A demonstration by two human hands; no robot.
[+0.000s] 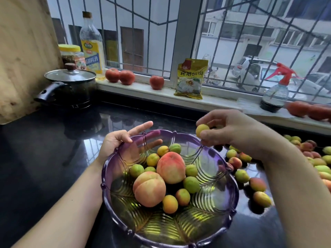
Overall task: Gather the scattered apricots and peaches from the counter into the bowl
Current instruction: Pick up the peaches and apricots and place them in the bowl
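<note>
I use the purple glass bowl (pixel 231 178) as my marker. Close to me, inside it, lie two big peaches (pixel 149 188) and about ten small apricots (pixel 170 204), all in the middle of the bowl. So a good part of the job looks done.

My left hand (pixel 123 140) is at the bowl's far left rim. Its fingers are straight and spread, some behind the glass, and they seem to steady the bowl. They are not curled round anything.

My right hand (pixel 232 129) is up over the bowl's far right rim. Its thumb and fingers are pinched on one yellow apricot (pixel 202 130). That apricot is in the air, above the bowl, not yet in it. It is almost round, so I cannot tell which way its long side runs or where its stem end points.

To the right of the bowl, many loose fruits (pixel 241 176) lie on the black counter (pixel 44 158). Some are just beside the rim and more trail away to the right edge of the view. I think more than half the fruit is left to pick up.

Beyond the bowl, a black pot (pixel 71 86) sits at the back left. On the window sill (pixel 143 88) stand a bottle (pixel 92 43), red tomatoes (pixel 156 82), a yellow packet (pixel 191 79) and a spray bottle (pixel 275 92).
</note>
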